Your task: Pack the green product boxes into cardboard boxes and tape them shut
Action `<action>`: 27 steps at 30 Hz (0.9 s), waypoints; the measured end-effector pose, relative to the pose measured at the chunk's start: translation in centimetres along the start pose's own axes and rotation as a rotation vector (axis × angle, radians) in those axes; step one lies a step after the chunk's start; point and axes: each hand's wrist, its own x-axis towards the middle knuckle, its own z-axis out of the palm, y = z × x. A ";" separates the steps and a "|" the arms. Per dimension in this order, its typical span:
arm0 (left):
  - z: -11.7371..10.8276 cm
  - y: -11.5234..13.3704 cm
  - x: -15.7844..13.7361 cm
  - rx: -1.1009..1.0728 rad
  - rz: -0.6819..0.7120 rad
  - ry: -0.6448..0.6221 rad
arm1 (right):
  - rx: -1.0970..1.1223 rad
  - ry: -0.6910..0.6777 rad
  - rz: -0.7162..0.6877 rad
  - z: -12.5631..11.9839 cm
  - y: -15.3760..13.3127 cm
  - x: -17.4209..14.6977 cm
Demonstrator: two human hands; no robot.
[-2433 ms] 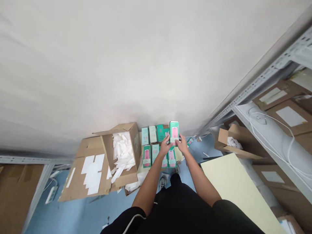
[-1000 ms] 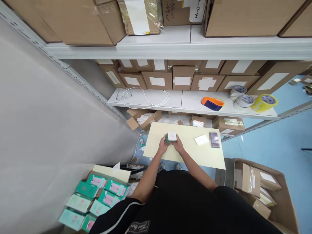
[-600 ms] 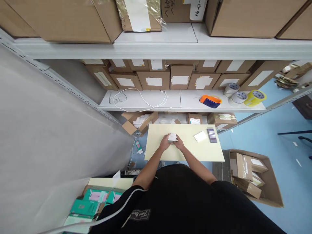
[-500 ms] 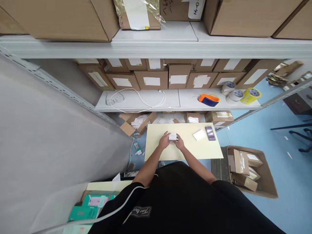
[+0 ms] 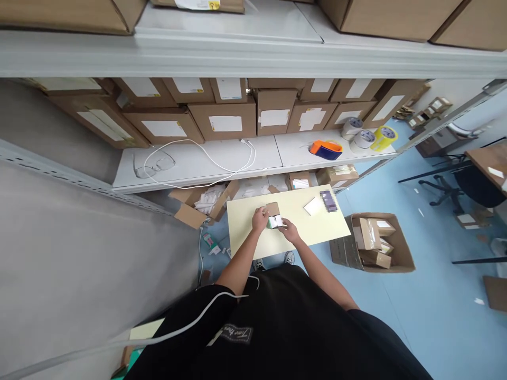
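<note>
A small brown cardboard box (image 5: 272,208) is over the pale yellow tabletop (image 5: 245,206), with my left hand (image 5: 260,218) closed on its left side. Against the near side of the cardboard sits a small white box (image 5: 276,221) with a green left side; whether it is partly inside the cardboard I cannot tell. My right hand (image 5: 290,230) grips the white box at its right end. To the right lie a white flat box or pad (image 5: 313,206) and a dark purple pixelated item (image 5: 328,201).
Behind the table stands a shelf (image 5: 190,163) with a white cable, eyeglasses (image 5: 154,164), an orange and blue tape dispenser (image 5: 326,150), tape rolls (image 5: 363,139) and labelled cartons. An open carton (image 5: 198,203) is at the left; a large carton (image 5: 404,253) of parcels stands right.
The view has shifted and turned. Brown cardboard now shows beyond the white box between my hands, and the white box's green side has come into view. My left hand has moved onto the cardboard.
</note>
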 end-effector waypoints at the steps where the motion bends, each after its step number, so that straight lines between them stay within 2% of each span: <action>1: 0.1 0.3 0.1 0.001 -0.031 0.017 | -0.015 0.025 0.015 0.1 -0.1 -0.1; 3: 0.1 0.7 0.0 0.024 -0.008 0.067 | -0.053 0.067 0.024 0.3 -0.5 -0.3; 5: -0.2 0.9 -0.3 0.071 0.115 0.081 | -0.086 0.079 0.001 0.4 -0.8 -0.3; 8: -0.5 1.2 -1.1 0.119 0.244 -0.088 | -0.128 0.070 -0.034 0.3 -1.2 0.0; 11: -0.1 1.7 -1.7 0.136 0.185 -0.213 | -0.170 0.060 -0.036 0.1 -1.6 0.4; 16: 0.4 1.9 -1.6 0.042 0.109 -0.192 | -0.286 0.044 -0.004 0.0 -2.8 1.2; 19: -0.2 1.0 -1.4 -0.087 0.132 -0.182 | -0.411 0.069 0.048 0.2 -3.7 1.8; 22: -0.8 0.0 -1.5 -0.128 0.199 -0.156 | -0.491 0.081 0.105 0.4 -4.2 2.4; 27: -0.4 -0.6 -2.4 -0.040 0.264 -0.309 | -0.397 0.132 0.082 0.1 -3.5 3.0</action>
